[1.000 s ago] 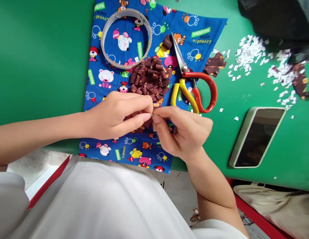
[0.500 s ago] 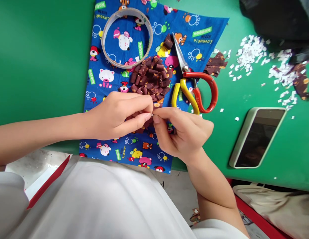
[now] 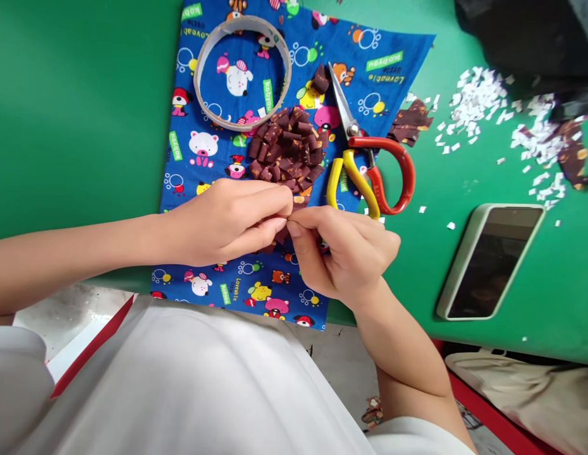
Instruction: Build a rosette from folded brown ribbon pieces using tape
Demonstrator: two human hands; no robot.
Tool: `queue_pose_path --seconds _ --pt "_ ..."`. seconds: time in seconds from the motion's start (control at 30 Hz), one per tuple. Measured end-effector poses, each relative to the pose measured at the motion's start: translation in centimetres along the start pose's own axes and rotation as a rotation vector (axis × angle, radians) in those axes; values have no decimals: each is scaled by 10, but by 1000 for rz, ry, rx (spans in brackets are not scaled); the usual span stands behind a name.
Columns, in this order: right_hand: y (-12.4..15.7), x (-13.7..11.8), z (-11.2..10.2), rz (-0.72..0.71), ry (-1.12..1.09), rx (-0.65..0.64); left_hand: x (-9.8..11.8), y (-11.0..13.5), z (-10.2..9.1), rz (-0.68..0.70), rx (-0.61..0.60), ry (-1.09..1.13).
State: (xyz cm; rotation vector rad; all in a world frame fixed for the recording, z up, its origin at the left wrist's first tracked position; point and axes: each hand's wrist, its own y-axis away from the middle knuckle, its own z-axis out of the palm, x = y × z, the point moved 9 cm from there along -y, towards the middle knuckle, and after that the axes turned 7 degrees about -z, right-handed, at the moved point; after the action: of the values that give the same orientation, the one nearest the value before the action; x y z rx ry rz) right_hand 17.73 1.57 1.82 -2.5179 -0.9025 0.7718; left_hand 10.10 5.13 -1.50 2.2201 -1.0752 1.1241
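While the left hand (image 3: pixel 230 221) pinched thumb against forefinger, whatever it held couldn't be told. Just beyond it, brown patterned loops (image 3: pixel 282 148) sat clustered on blue cartoon-print cloth (image 3: pixel 189 199); likely light, soft, easily crushed, best pinched by one edge. Right hand (image 3: pixel 348 249) pinched too, tips at the left's, contents hidden.

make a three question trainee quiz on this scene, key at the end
1. True or false: the metal scissors with red and yellow handles lie right of the pale round ring.
2. What colour is the smooth tabletop under the white-cased rectangular phone: a) red, b) green, c) orange?
3. Fill in: the pile of folded dark-brown strips, beyond the left hand and right hand, lies on blue cartoon-print ____.

Key: 1 true; 2 b; 3 cloth.
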Motion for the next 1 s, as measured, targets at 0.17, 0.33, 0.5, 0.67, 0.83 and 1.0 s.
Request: queue_pose_path --seconds 0.17,0.33,0.5,0.67,0.83,1.0 --pt "0 0 0 13 -25 19 0 -1 -1 4 6 16" --pt "0 2 0 23 -64 -1 2 -1 0 24 -2 17" --pt "0 2 0 30 -86 -6 4 1 1 55 6 -12" --pt "-1 2 0 38 -74 6 5 1 1 59 8 -34" --pt "-1 2 1 57 -86 -2 6 0 0 69 12 -33" --pt "0 5 0 78 -126 -3 4 0 1 47 -2 -25"
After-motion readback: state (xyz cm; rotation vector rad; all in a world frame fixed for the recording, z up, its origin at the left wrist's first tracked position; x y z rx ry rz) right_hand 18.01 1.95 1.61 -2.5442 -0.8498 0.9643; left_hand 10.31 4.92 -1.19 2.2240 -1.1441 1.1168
